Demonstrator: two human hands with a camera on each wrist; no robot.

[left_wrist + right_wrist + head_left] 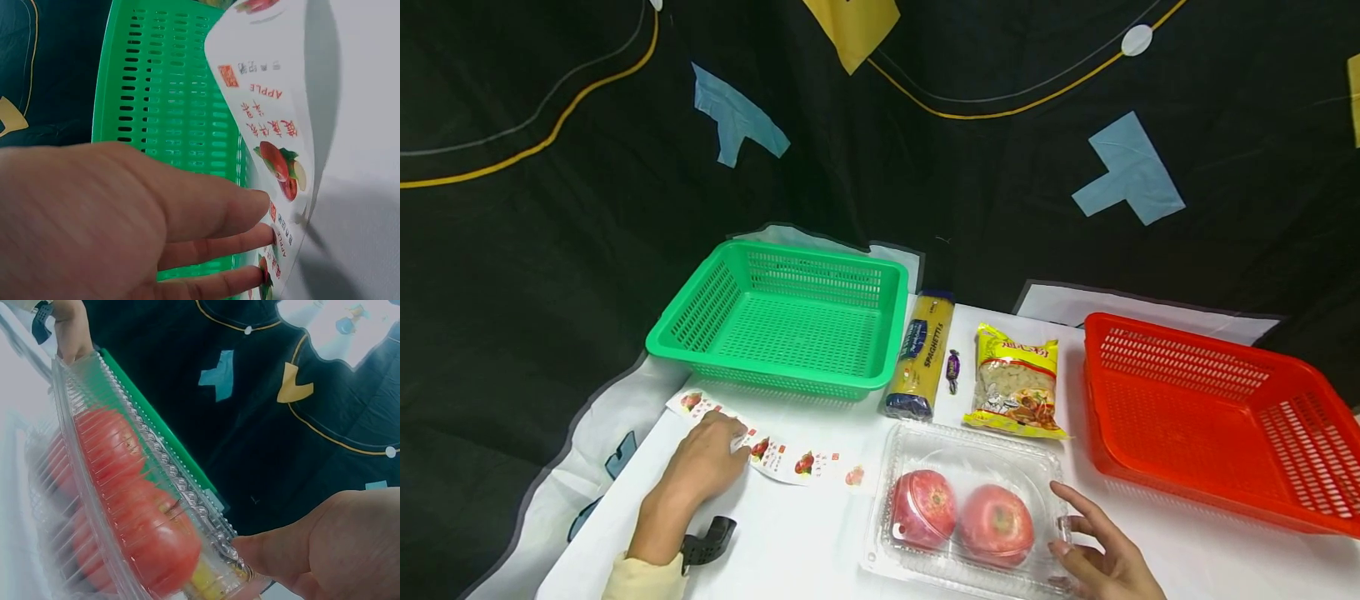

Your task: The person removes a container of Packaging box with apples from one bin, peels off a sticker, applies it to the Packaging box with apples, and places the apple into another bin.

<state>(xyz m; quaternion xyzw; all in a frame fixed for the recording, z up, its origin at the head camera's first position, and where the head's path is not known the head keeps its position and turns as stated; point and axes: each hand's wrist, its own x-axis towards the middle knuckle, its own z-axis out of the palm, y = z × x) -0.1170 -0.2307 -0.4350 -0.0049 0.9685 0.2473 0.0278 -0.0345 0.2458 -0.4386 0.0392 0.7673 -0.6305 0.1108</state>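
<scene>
A clear plastic clamshell box [970, 450] with its lid down lies at the front of the table. Inside it are two red apples [997, 525], also seen through the ribbed side in the right wrist view. My right hand [1101, 546] grips the box's right edge, thumb [269, 550] at the rim. On the left, a white strip of stickers [782, 454] printed with apple pictures and "APPLE" lies partly curled up. My left hand [706, 457] pinches the strip's edge between thumb [244, 206] and fingers, just in front of the green basket [700, 360].
Behind the box lie a spaghetti pack [922, 354], a small purple-wrapped candy [952, 372] and a yellow printed food bag [1017, 383]. A red basket [1210, 492] stands on the right. A black cloth [962, 200] hangs behind the table.
</scene>
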